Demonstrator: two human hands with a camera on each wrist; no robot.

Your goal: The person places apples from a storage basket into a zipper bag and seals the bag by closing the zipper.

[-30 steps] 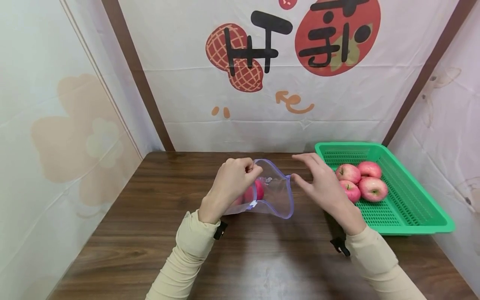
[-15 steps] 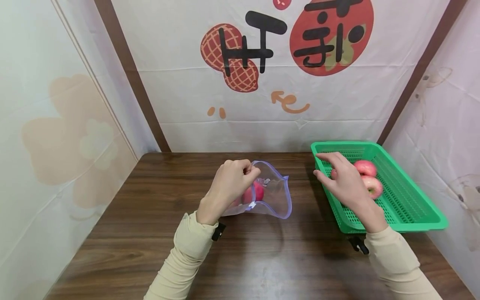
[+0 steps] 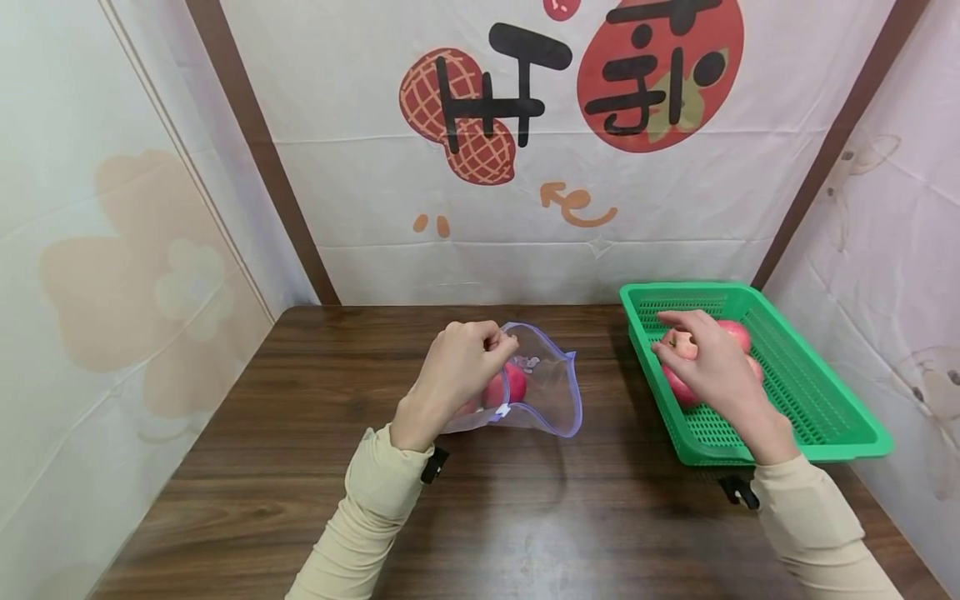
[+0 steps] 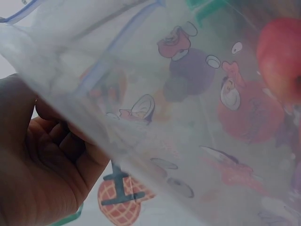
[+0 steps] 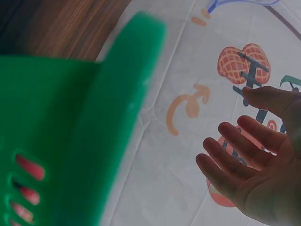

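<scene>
My left hand (image 3: 457, 367) pinches the rim of a clear zip bag (image 3: 551, 396) with a purple-blue edge and a white slider (image 3: 502, 410). Its mouth gapes toward the right. Inside lies a red apple (image 3: 514, 382), with part of another beside it under my hand. In the left wrist view the printed film of the bag (image 4: 188, 141) stretches away from my fingers. My right hand (image 3: 712, 362) hovers over the green basket (image 3: 817, 400), fingers spread and holding nothing. Several apples (image 3: 733, 333) sit below it, partly hidden by the hand.
The basket stands at the right of the dark wooden table (image 3: 300, 433), its rim (image 5: 127, 94) close to the right wrist camera. A printed white curtain (image 3: 450, 267) hangs behind the table, and more cloth closes both sides.
My right hand has left the bag's mouth and moved right, over the basket of apples. The left hand keeps its grip on the bag. The view has shifted slightly.
</scene>
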